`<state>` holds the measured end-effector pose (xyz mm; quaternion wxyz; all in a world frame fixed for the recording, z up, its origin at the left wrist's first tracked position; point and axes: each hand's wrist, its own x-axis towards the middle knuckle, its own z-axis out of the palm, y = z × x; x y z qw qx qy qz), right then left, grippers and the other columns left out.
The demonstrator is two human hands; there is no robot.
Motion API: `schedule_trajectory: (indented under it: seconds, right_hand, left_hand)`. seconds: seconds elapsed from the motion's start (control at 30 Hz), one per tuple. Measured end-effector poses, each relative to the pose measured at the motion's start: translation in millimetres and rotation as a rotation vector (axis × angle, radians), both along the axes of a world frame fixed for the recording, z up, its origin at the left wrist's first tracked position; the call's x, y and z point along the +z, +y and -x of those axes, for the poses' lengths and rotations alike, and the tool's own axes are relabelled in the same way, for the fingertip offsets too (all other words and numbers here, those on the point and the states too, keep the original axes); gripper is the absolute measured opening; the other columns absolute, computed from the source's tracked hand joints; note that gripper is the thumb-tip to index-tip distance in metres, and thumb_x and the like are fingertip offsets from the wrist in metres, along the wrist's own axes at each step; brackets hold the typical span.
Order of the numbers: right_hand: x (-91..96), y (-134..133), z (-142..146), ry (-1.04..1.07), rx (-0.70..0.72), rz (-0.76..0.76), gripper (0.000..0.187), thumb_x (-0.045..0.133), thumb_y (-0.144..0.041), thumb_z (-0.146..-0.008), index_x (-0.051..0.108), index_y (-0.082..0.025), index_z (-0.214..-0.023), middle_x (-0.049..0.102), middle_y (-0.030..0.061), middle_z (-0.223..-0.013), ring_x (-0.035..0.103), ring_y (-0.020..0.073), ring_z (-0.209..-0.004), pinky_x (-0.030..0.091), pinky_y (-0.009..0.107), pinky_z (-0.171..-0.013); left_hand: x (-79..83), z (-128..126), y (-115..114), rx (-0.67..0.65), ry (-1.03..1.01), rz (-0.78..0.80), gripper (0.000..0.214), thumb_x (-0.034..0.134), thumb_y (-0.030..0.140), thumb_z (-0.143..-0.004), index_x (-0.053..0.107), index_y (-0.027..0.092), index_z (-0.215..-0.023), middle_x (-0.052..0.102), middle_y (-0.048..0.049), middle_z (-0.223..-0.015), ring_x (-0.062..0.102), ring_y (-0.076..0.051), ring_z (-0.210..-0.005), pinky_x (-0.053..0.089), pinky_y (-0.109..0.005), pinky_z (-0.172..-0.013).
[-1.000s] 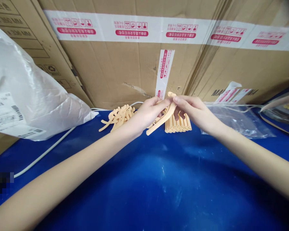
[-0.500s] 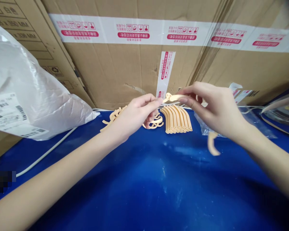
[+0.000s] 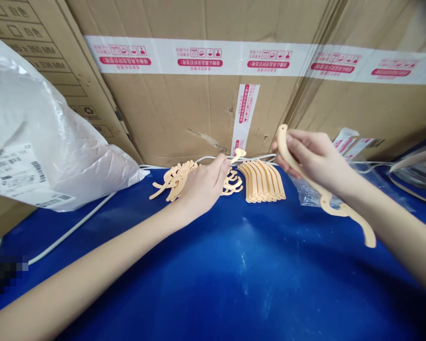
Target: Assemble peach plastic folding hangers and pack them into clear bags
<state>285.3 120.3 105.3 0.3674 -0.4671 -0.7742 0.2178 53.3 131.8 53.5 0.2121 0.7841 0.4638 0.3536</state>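
My left hand (image 3: 204, 187) is closed on a small beige hook piece (image 3: 238, 155), whose flat, rounded end sticks out past the fingertips. My right hand (image 3: 317, 154) grips a long, wavy beige hanger piece (image 3: 325, 201). One end with a small hole rises above the fingers, and the rest hangs below the wrist, with a bend in its middle. Behind the left hand lie a loose pile of curved beige pieces (image 3: 177, 179) and some hook-shaped pieces (image 3: 234, 183), both partly hidden. Between the hands sits a neat row of stacked curved arms (image 3: 264, 182).
Cardboard boxes (image 3: 184, 109) with printed tape stand along the back of the blue table (image 3: 248, 274). A full white plastic bag (image 3: 57, 142) leans in at the left, beside a white cable (image 3: 74, 227). Clear plastic film (image 3: 307, 192) lies behind the right hand.
My hands have moved apart. The right hand has shifted slightly right, turning the long hanger piece so that more of it shows. The left hand has lowered a little with its hook piece.
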Motion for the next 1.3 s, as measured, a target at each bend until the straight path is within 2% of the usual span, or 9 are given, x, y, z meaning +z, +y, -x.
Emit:
schedule_trajectory:
  seconds: [0.23, 0.37, 0.43, 0.5, 0.67, 0.77, 0.93, 1.13, 1.3]
  right_hand:
    - [4.8, 2, 5, 0.492, -0.179, 0.077, 0.015, 0.050, -0.029, -0.090, 0.059, -0.018, -0.085, 0.056, 0.0057, -0.076, 0.049, 0.0123, -0.059, 0.032, 0.025, -0.044]
    - [2.8, 5, -2, 0.497, -0.277, -0.062, 0.003, 0.051, -0.029, -0.086, 0.050, -0.025, -0.087, 0.062, 0.0089, -0.092, 0.062, 0.0199, -0.077, 0.048, 0.032, -0.056]
    - [0.9, 7, -6, 0.426, -0.282, -0.121, 0.007, 0.054, -0.028, -0.085, 0.048, -0.027, -0.088, 0.064, 0.0087, -0.097, 0.065, 0.0227, -0.084, 0.053, 0.037, -0.065]
    - [-0.8, 7, -8, 0.244, -0.262, -0.200, 0.010, 0.058, -0.027, -0.084, 0.050, -0.026, -0.090, 0.066, 0.0096, -0.098, 0.066, 0.0241, -0.085, 0.054, 0.038, -0.068]
    - [-5.8, -1, 1, -0.745, -0.216, -0.580, 0.022, 0.047, -0.032, -0.098, 0.063, -0.018, -0.092, 0.071, 0.0120, -0.086, 0.066, 0.0267, -0.084, 0.045, 0.038, -0.068]
    - [-16.9, -6, 9, -0.995, -0.010, -0.647, 0.026, 0.041, -0.023, -0.102, 0.065, -0.015, -0.093, 0.071, 0.0079, -0.079, 0.066, 0.0220, -0.076, 0.040, 0.032, -0.063]
    - [-37.7, -12, 27, -0.914, 0.028, -0.563, 0.018, 0.044, -0.008, -0.092, 0.062, -0.010, -0.096, 0.070, 0.0100, -0.078, 0.063, 0.0198, -0.065, 0.034, 0.029, -0.055]
    - [-33.4, 11, 13, -0.225, 0.060, 0.171, 0.029, 0.032, -0.019, -0.097, 0.056, -0.017, -0.081, 0.061, 0.0019, -0.057, 0.057, 0.0140, -0.049, 0.044, 0.027, -0.054]
    - [-32.2, 30, -40, -0.175, -0.309, -0.148, 0.028, 0.050, -0.046, -0.095, 0.061, -0.020, -0.091, 0.062, 0.0023, -0.069, 0.056, 0.0153, -0.056, 0.042, 0.028, -0.052]
  left_hand:
    - [-4.7, -6, 20, 0.085, -0.080, 0.163, 0.030, 0.053, 0.049, -0.093, 0.061, 0.021, -0.095, 0.055, -0.0013, -0.067, 0.053, -0.021, -0.073, 0.034, -0.027, -0.067]
    - [11.4, -8, 4, -0.225, -0.320, 0.571, 0.060, 0.025, 0.058, -0.100, 0.068, 0.017, -0.094, 0.069, -0.0089, -0.094, 0.064, -0.020, -0.090, 0.047, -0.028, -0.076]
    - [16.0, -8, -5, -0.371, -0.540, 0.823, 0.041, 0.042, 0.047, -0.100, 0.067, 0.014, -0.095, 0.070, -0.0092, -0.100, 0.066, -0.018, -0.096, 0.050, -0.027, -0.084]
    - [17.4, -10, -13, -0.307, -0.695, 0.909, 0.018, 0.052, 0.029, -0.098, 0.063, 0.014, -0.097, 0.071, -0.0076, -0.096, 0.068, -0.015, -0.089, 0.054, -0.025, -0.081]
    - [19.2, -15, -23, -0.159, -0.702, 0.821, 0.013, 0.042, 0.021, -0.102, 0.050, 0.017, -0.093, 0.067, -0.0015, -0.070, 0.054, -0.009, -0.044, 0.040, -0.018, -0.038]
    - [22.8, -19, -24, -0.206, -0.606, 0.826, 0.016, 0.037, 0.022, -0.103, 0.048, 0.018, -0.092, 0.064, -0.0004, -0.061, 0.046, -0.008, -0.035, 0.035, -0.018, -0.035]
    - [23.7, -23, -29, -0.127, -0.334, 0.749, 0.025, 0.029, 0.028, -0.104, 0.048, 0.018, -0.092, 0.048, 0.0055, -0.052, 0.033, -0.008, -0.034, 0.029, -0.020, -0.037]
    - [20.9, -4, -27, 0.030, -0.064, 0.139, 0.022, 0.040, 0.033, -0.101, 0.053, 0.019, -0.090, 0.049, 0.0024, -0.063, 0.049, -0.014, -0.059, 0.037, -0.024, -0.058]
    - [29.6, 54, 19, 0.269, 0.104, 0.196, 0.029, 0.042, 0.026, -0.093, 0.065, 0.017, -0.078, 0.065, -0.0030, -0.082, 0.058, -0.015, -0.070, 0.046, -0.026, -0.068]
